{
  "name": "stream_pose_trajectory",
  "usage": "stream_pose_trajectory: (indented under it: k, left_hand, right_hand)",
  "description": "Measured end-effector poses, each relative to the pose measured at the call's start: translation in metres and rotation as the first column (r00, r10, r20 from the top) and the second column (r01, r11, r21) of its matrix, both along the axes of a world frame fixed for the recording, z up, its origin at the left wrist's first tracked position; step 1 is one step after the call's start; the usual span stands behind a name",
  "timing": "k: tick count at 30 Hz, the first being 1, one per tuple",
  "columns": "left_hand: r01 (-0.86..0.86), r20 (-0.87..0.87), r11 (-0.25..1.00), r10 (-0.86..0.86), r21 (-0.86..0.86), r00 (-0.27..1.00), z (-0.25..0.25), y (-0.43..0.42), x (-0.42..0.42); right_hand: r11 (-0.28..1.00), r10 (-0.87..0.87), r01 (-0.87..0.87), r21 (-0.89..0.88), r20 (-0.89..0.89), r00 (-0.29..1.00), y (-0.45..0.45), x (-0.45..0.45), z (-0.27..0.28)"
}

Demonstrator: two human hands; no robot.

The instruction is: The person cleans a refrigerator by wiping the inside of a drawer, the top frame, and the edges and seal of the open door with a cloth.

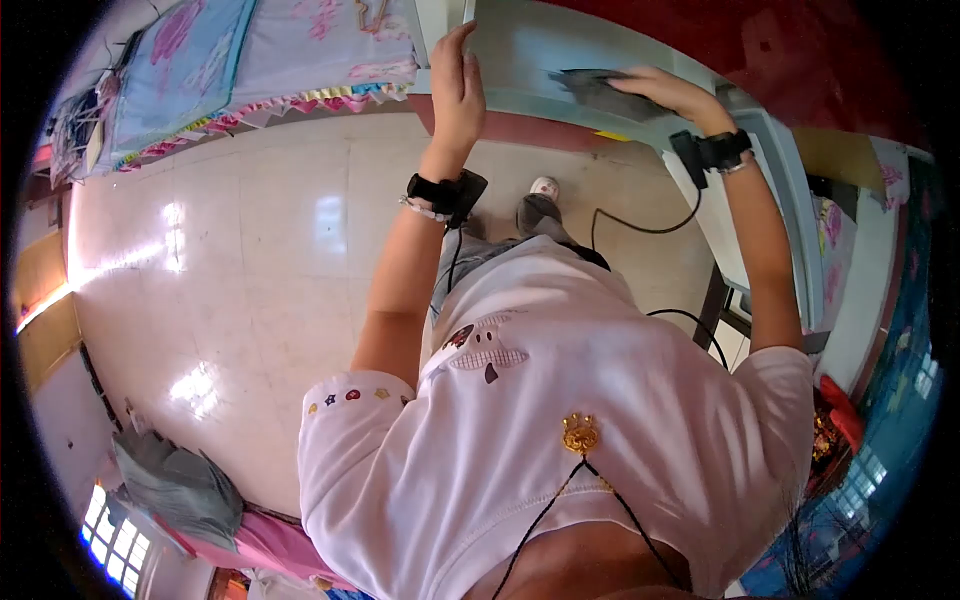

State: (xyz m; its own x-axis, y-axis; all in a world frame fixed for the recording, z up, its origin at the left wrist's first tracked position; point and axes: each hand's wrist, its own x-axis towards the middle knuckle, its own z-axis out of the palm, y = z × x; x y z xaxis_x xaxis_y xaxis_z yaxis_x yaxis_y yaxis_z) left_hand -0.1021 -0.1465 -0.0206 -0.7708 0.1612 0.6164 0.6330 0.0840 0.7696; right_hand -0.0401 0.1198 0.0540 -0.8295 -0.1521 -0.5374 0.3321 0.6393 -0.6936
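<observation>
My left hand (458,92) is raised, its fingers stretched out along the edge of a white upright panel (440,25). It appears to rest against that edge, holding nothing. My right hand (672,92) has its fingers on a dark grey cloth (598,92), which is partly blurred. The cloth lies on a pale, glossy shelf-like surface (520,50). Both wrists wear black strapped devices with cables.
A bed with a frilled floral cover (300,60) stands at the upper left. Shiny floor tiles (250,250) stretch below it. A white open door or panel (735,225) is near my right forearm. A black cable (645,230) hangs from the right wrist.
</observation>
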Motion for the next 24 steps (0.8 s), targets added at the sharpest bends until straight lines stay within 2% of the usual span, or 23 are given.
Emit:
stream_pose_trajectory:
  k: [1, 3, 4, 5, 6, 8, 9, 11, 12, 13, 15, 16, 19, 23, 24]
  left_hand:
    - [-0.005, 0.006, 1.000, 0.005, -0.003, 1.000, 0.000, 0.002, 0.002]
    - [0.011, 0.111, 0.988, -0.029, 0.155, 0.993, 0.003, 0.004, 0.007]
    - [0.009, 0.110, 0.988, -0.026, 0.153, 0.994, 0.010, 0.003, 0.009]
    - [0.042, 0.181, 0.986, -0.071, 0.162, 0.981, 0.020, 0.001, 0.013]
    - [0.071, 0.255, 0.982, -0.114, 0.174, 0.960, 0.025, -0.002, 0.016]
    - [0.024, 0.226, 0.988, -0.059, 0.154, 0.972, 0.022, -0.001, 0.014]
    - [-0.012, 0.195, 0.990, -0.015, 0.139, 0.981, 0.020, -0.001, 0.014]
    - [-0.077, 0.127, 0.990, 0.062, 0.118, 0.990, 0.017, 0.001, 0.011]
    - [-0.107, 0.092, 0.988, 0.097, 0.114, 0.991, 0.016, 0.003, 0.009]
    - [-0.137, 0.058, 0.984, 0.131, 0.111, 0.990, 0.017, 0.005, 0.009]
    - [-0.157, 0.062, 0.985, 0.152, 0.075, 0.986, 0.015, 0.007, 0.006]
    - [-0.196, 0.051, 0.980, 0.194, 0.040, 0.980, 0.008, 0.008, 0.004]
    - [-0.246, 0.067, 0.969, 0.247, -0.014, 0.967, 0.003, 0.008, 0.007]
    - [-0.261, 0.081, 0.965, 0.263, -0.037, 0.961, 0.004, 0.007, 0.008]
    - [-0.259, 0.078, 0.965, 0.262, -0.036, 0.962, 0.006, 0.005, 0.009]
  right_hand:
    - [0.995, 0.061, -0.064, -0.072, -0.045, 0.997, -0.022, -0.010, 0.005]
    - [0.993, 0.106, -0.107, -0.055, -0.023, 0.994, -0.068, -0.027, 0.024]
    - [0.992, 0.091, -0.098, -0.076, -0.095, 0.991, -0.087, -0.035, 0.022]
    - [0.991, 0.076, -0.093, -0.097, -0.167, 0.983, -0.104, -0.042, 0.021]
    - [0.990, 0.082, -0.099, -0.101, -0.166, 0.983, -0.120, -0.049, 0.025]
    - [0.980, 0.176, -0.159, 0.115, -0.152, 0.973, -0.143, -0.063, 0.039]
    - [0.980, 0.184, -0.168, 0.110, -0.154, 0.971, -0.145, -0.067, 0.031]
    - [0.928, 0.315, -0.226, 0.295, -0.303, 0.899, -0.140, -0.080, -0.003]
    - [0.957, 0.283, -0.215, 0.193, -0.480, 0.830, -0.131, -0.080, -0.025]
    - [0.956, 0.287, -0.217, 0.197, -0.483, 0.828, -0.126, -0.078, -0.024]
    - [0.989, 0.141, -0.143, 0.024, -0.382, 0.914, -0.120, -0.071, -0.020]
    - [0.989, 0.134, -0.145, 0.004, -0.416, 0.899, -0.117, -0.065, -0.017]
    - [0.991, 0.135, -0.126, 0.046, -0.316, 0.939, -0.107, -0.050, -0.005]
    - [0.988, 0.147, -0.114, 0.107, -0.377, 0.914, -0.064, -0.024, -0.001]
    - [0.985, 0.091, -0.022, 0.171, -0.410, 0.908, -0.050, -0.014, -0.001]
